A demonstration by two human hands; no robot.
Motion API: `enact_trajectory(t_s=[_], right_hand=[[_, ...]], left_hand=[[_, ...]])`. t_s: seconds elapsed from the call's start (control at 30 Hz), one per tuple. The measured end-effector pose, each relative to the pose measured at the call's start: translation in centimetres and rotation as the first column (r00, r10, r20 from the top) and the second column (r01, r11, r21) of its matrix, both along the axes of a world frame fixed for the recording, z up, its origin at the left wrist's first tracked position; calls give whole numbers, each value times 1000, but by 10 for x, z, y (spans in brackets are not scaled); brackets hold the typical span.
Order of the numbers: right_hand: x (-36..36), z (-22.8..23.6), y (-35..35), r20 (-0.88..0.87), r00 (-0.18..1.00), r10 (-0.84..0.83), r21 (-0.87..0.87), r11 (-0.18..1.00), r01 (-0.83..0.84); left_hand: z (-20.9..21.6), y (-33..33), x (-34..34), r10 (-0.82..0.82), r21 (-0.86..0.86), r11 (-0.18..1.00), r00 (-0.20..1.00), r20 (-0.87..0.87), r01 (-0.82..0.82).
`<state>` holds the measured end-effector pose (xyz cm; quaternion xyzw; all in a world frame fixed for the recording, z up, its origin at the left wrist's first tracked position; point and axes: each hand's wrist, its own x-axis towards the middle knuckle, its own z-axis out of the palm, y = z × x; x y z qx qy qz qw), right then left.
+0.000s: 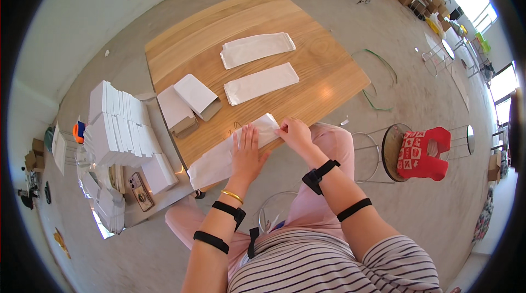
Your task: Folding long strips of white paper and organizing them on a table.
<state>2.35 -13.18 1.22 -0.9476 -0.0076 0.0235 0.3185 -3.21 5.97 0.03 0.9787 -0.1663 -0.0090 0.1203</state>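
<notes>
Two bare hands are at a white paper stack (211, 162) that lies along the near edge of the wooden surface (323, 52), its left end at the near left corner. The left hand (247, 148) presses flat on top, its fingers extended, the thumb held apart. The right hand (296, 135) has its fingers curled at the stack's right end; they are too small to tell whether they clamp the paper. Two more white stacks (262, 83) (257, 50) lie farther toward the far edge, and white boxes (195, 93) sit by the left edge.
</notes>
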Motion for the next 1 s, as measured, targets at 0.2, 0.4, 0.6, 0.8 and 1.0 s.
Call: enact_trajectory(t_s=[0.2, 0.4, 0.6, 0.8, 1.0], right_hand=[[4, 17, 12, 197, 964, 181, -14, 983, -181], [-12, -8, 27, 215, 842, 495, -357, 842, -404], [-9, -21, 4, 132, 934, 332, -376, 888, -263], [-12, -7, -21, 158, 976, 148, -238, 965, -107], [-31, 2, 4, 190, 940, 282, -199, 949, -245]], left_hand=[[-9, 5, 0, -45, -36, 998, 999, -1, 45], [-9, 2, 2, -70, 36, 997, 998, 1, 69], [-1, -1, 0, -31, 48, 998, 999, -21, 32], [5, 13, -12, 23, -8, 1000, 1000, 7, -23], [23, 45, -47, 231, -107, 969, 971, 63, -223]])
